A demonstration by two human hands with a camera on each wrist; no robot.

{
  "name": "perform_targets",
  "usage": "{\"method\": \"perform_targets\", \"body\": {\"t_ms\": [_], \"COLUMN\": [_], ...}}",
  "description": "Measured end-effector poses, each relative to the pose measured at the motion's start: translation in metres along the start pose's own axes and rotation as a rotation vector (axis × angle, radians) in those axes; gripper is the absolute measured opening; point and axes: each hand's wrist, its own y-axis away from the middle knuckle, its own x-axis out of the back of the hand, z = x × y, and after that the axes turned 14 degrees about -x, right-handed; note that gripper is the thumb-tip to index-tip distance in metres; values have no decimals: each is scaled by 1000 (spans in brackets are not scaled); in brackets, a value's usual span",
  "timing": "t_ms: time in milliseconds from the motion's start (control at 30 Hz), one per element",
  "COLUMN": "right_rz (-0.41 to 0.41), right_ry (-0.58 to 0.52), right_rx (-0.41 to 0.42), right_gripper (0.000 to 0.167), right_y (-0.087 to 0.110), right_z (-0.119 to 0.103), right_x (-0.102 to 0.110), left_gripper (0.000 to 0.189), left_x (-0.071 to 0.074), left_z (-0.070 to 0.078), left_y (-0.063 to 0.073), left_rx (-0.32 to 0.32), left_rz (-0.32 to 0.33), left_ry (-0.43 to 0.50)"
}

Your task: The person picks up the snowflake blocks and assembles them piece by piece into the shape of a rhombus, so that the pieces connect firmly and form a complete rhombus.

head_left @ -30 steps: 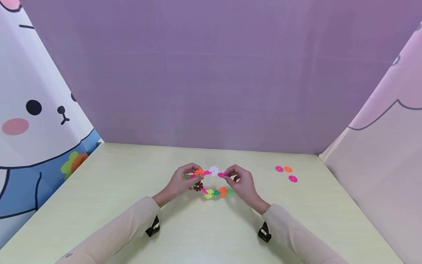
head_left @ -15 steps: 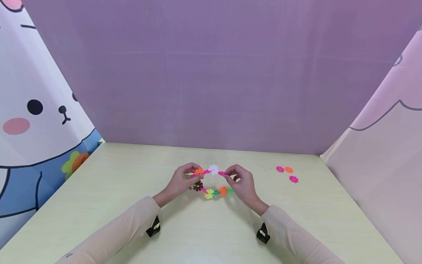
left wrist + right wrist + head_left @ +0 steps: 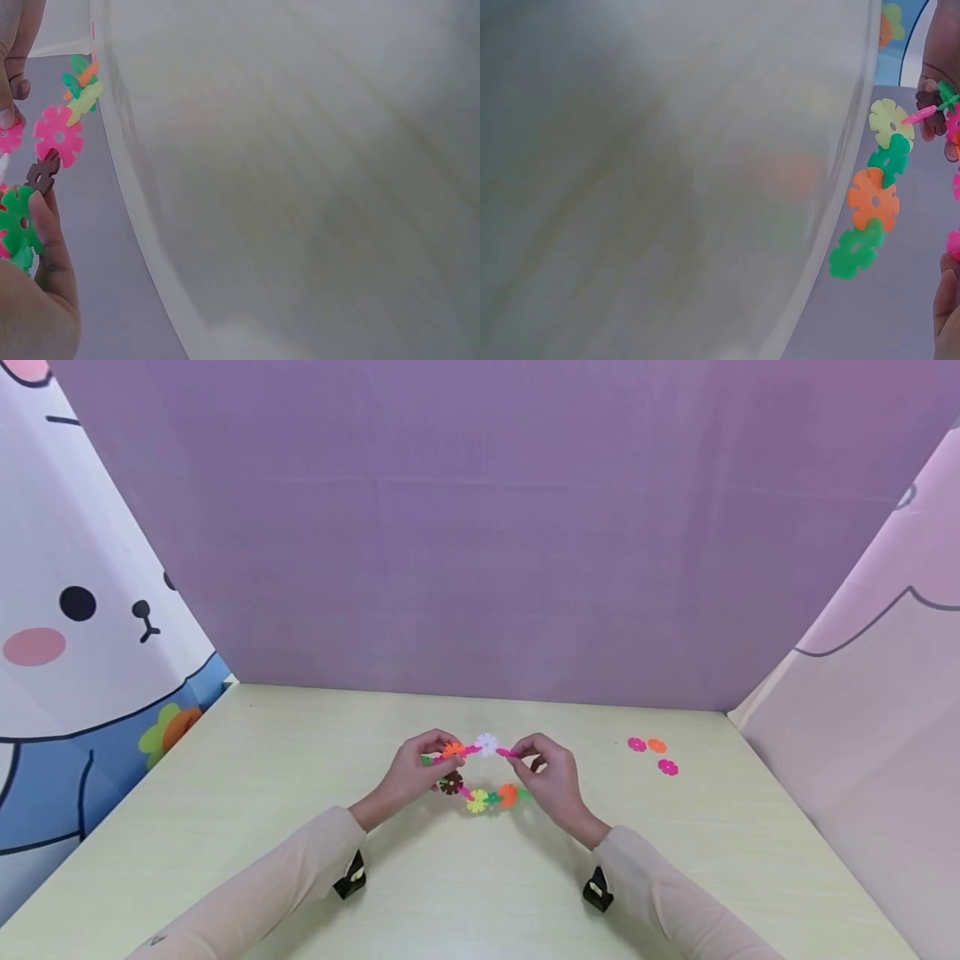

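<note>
Interlocking flower-shaped plastic discs make a curved, multicoloured chain between the hands. My left hand grips the chain's left bend, by an orange disc and a brown disc; the left wrist view shows its thumb against a green disc. Thumb and fingers of my right hand pinch a pink disc, attached beside a white disc. The chain's nearer side runs through a yellow disc and another orange disc to a green end disc, which hangs apart from the right hand's fingers.
Three loose discs lie at the table's back right: a pink one, an orange one and a second pink one. A purple cloth panel rises behind the pale table. Printed cloths flank both sides.
The right hand's pinched pink disc has risen slightly and turned more edge-on, and the white disc has shifted up a little with it. My left hand has kept its grip and place.
</note>
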Motion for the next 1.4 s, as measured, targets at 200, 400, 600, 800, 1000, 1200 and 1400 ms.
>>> {"method": "perform_targets", "body": {"t_ms": [200,400,600,800,1000,1200,1400], "right_rz": [-9,39,39,20,28,12,-32], "right_ry": [12,16,-14,2,27,21,29], "right_rx": [28,41,40,48,70,52,36], "right_gripper": [14,15,14,15,15,12,9], "right_y": [0,0,0,-2,-3,-6,-7], "right_z": [-1,-5,-12,-1,0,-1,0], "right_x": [1,1,4,3,3,6,9], "left_gripper": [19,19,20,19,24,29,29], "left_x": [-1,-2,-3,-3,-4,-4,-4], "left_z": [4,6,7,7,8,8,8], "left_y": [0,0,0,1,0,-1,-1], "left_rx": [8,11,16,21,8,5,25], "left_rz": [15,12,18,18,2,-37,-80], "left_ry": [-9,-11,-10,-4,-3,-15,-19]}}
